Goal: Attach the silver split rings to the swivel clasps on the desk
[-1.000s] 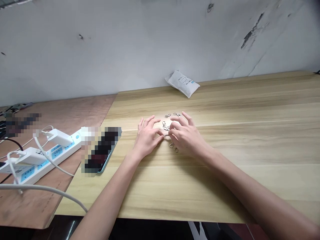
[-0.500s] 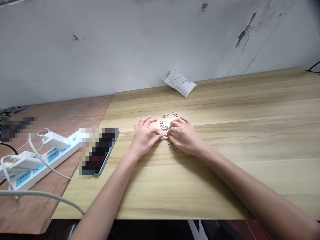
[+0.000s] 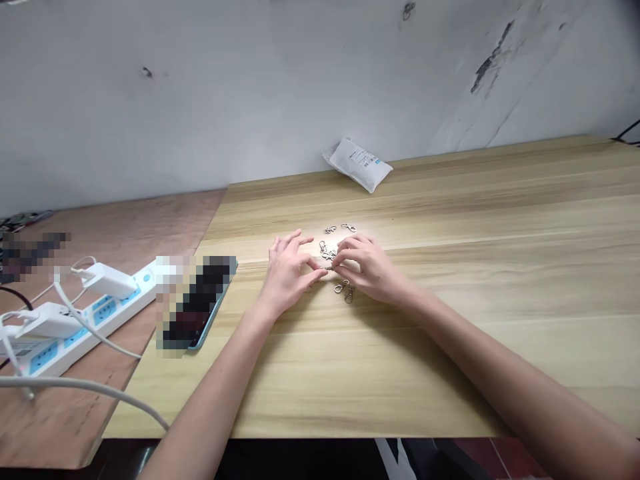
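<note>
Several small silver metal clasps (image 3: pixel 336 230) lie scattered on the light wooden table (image 3: pixel 450 267). My left hand (image 3: pixel 287 272) and my right hand (image 3: pixel 367 268) meet over them, thumb and forefinger of each pinched together on one small clasp (image 3: pixel 329 267) between the two hands. The other fingers of my left hand are spread; those of my right hand are curled. More clasps (image 3: pixel 345 289) lie just below my right hand.
A white packet (image 3: pixel 358 164) leans by the wall at the back. A phone (image 3: pixel 200 303) lies at the table's left edge. On the brown table to the left sit a white power strip (image 3: pixel 80 313) with plugged chargers and white cables (image 3: pixel 75 387).
My right hand's fingers have curled in from a spread pose and both hands have closed on the small clasp. The view has shifted slightly.
</note>
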Tool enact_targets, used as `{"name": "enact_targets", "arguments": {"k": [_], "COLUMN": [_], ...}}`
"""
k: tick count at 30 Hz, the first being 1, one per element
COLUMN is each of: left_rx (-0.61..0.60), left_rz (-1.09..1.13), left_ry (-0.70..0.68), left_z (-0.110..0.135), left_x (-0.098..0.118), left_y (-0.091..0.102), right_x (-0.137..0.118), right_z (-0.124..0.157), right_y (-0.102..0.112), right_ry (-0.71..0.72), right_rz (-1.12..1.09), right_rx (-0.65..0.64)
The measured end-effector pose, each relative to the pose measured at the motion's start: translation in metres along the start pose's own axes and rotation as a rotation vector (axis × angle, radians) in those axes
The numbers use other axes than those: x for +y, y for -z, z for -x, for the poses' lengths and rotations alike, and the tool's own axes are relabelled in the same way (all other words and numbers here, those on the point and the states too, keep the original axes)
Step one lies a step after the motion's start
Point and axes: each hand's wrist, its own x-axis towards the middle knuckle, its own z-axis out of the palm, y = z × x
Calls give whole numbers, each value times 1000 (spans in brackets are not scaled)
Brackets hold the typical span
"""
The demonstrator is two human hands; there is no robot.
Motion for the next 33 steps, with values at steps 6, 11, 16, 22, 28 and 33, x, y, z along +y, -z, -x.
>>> {"name": "enact_targets", "arguments": {"k": [6, 11, 16, 22, 28, 33], "left_rx": [20, 56, 78, 91, 38, 1], "left_rz": [110, 116, 94, 50, 85, 120], "left_ry": [-75, -159, -208, -174, -114, -170], "left_z": [-1, -2, -3, -3, -2, -2], "left_x": [0, 0, -1, 0, -3, -6], "left_y": [3, 5, 6, 6, 3, 5], "right_x": [3, -1, 3, 3, 1, 3], "right_z": [0, -3, -3, -1, 0, 0], "right_y": [11, 16, 15, 14, 14, 13], "right_ry": [-51, -89, -120, -50, 1, -9], "right_rz": [-143, -288, -361, -244, -145, -176], "right_rx": [-56, -33, -12, -26, -17, -12]}}
